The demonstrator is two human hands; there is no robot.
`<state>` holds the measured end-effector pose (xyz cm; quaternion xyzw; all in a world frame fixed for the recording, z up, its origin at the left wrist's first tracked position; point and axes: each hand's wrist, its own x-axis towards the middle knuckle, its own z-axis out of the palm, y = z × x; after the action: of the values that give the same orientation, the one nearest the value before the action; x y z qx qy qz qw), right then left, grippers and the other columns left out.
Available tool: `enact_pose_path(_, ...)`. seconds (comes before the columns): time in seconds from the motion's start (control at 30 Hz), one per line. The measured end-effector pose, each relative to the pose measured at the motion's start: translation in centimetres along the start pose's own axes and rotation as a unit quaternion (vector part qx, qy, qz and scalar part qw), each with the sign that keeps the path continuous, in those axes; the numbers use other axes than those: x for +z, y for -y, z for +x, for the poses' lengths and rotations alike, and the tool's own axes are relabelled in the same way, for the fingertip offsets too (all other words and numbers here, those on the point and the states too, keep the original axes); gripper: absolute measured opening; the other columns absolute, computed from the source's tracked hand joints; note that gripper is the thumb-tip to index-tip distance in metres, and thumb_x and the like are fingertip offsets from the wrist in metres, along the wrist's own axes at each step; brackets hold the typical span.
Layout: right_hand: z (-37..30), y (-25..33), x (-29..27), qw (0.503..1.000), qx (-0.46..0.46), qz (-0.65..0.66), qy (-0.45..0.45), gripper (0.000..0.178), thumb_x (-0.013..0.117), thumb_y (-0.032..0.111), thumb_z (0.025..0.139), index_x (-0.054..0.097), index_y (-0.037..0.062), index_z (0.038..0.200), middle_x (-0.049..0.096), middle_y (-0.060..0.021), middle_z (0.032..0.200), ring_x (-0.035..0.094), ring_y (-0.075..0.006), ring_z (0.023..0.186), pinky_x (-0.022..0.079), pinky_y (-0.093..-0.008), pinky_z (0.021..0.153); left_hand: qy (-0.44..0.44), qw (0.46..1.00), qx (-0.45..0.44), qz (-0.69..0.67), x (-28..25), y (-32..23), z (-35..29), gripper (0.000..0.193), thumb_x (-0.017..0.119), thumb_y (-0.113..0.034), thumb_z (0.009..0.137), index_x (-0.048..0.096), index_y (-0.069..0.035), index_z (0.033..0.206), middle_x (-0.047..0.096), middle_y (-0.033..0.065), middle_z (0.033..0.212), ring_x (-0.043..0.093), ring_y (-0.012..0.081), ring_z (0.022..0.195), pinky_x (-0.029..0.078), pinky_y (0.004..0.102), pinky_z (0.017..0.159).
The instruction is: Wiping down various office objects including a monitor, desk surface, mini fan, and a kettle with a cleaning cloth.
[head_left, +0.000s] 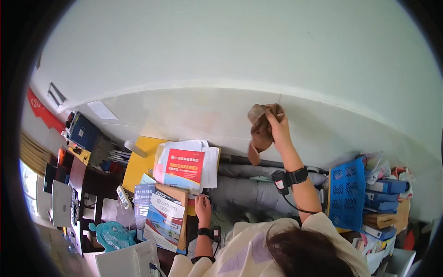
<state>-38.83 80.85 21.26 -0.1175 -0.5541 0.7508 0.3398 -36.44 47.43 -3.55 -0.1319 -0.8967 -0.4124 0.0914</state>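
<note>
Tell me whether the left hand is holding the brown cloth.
No, the right hand grips the brown cloth in front of the wall, while the left hand is apart from it, near the papers.

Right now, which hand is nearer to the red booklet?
Left. The left hand is by the lower-right corner of the red booklet; the right hand is farther, up and right, holding a brown item.

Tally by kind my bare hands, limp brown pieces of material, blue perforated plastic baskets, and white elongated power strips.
Bare hands, left hand and right hand: 2
Limp brown piece of material: 1
Blue perforated plastic basket: 1
White elongated power strip: 1
Total: 5
</note>
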Motion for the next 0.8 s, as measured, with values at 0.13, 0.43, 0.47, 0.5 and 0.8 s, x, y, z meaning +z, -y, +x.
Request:
enact_pose_path(0.13,-1.6,-1.0,-4.2,0.996,0.077,0.048,-0.004,0.023,0.052,0.016,0.087,0.052,0.0028,0.106,0.057,-0.005,0.098,0.054,-0.0138,0.089,0.045,-0.0272,0.078,0.068,0.997,0.023,-0.042,2.0,-1.2,1.9,0.008,0.053,-0.006,0.082,0.056,-0.001,0.088,0.055,0.011,0.089,0.056,0.0236,0.067,0.046,0.0309,0.06)
enact_pose_path(0.43,-6.8,-9.6,-18.8,0.847,0.129,-0.514,0.042,0.037,0.062,0.03,0.078,0.059,-0.0041,0.091,0.061,-0.0239,0.082,0.059,-0.0332,0.077,0.046,-0.0315,0.074,0.145,0.967,0.189,-0.091,7.1,-7.8,5.8,0.009,0.053,-0.005,0.082,0.057,-0.001,0.089,0.056,0.0103,0.093,0.059,0.0233,0.071,0.048,0.0294,0.064)
enact_pose_path(0.47,-8.0,-9.4,-18.6,0.848,0.136,-0.511,0.03,0.037,0.062,0.03,0.078,0.059,-0.0041,0.091,0.061,-0.0239,0.082,0.059,-0.0332,0.077,0.046,-0.0315,0.074,0.178,0.957,0.201,-0.113,7.2,-8.2,6.0,0.009,0.053,-0.005,0.082,0.057,-0.001,0.09,0.056,0.0105,0.095,0.059,0.0231,0.073,0.048,0.0291,0.064)
enact_pose_path(0.5,-9.2,-9.2,-19.1,0.891,0.095,-0.445,-0.003,0.03,0.063,0.025,0.079,0.06,-0.0024,0.09,0.061,-0.0176,0.084,0.059,-0.0252,0.079,0.045,-0.03,0.075,0.204,0.947,0.208,-0.139,8.1,-9.3,5.6,0.01,0.054,-0.005,0.083,0.058,-0.001,0.09,0.056,0.0107,0.096,0.059,0.0229,0.074,0.048,0.0289,0.065)
enact_pose_path(0.8,-20.1,-6.5,-17.9,0.97,0.221,-0.029,-0.099,0.03,0.059,0.026,0.083,0.059,0.0028,0.101,0.059,-0.0049,0.095,0.054,-0.0134,0.091,0.043,-0.0261,0.079,0.527,0.753,0.172,-0.355,12.5,-19.5,1.8,0.025,0.051,-0.016,0.088,0.053,-0.002,0.108,0.055,0.0129,0.103,0.055,0.0174,0.093,0.04,0.03,0.087)
